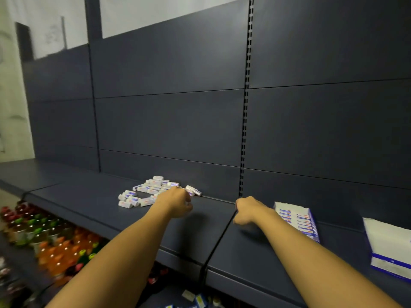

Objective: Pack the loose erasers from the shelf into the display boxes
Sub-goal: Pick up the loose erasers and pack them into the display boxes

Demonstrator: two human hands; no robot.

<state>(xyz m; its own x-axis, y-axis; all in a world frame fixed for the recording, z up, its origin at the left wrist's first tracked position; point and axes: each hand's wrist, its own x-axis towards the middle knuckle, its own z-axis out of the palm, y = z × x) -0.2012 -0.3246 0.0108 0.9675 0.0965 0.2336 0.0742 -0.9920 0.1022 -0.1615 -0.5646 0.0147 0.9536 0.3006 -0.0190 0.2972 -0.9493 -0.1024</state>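
Orange and green bottles [51,245] fill the lower rack at far left. On the dark shelf [93,196], the loose erasers [142,192], roughly twenty, lie flat with long axes pointing various ways. The left hand [178,202] reaches their right edge, fingers curled; contents cannot be told. The right hand [246,211] hovers curled beside two display boxes [298,218].

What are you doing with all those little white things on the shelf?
Those are erasers, lying loose in a pile on the dark shelf. The left hand reaches into the pile, fingers curled at its edge. The right hand hovers curled beside a display box already holding a row of erasers. Another box waits further right.
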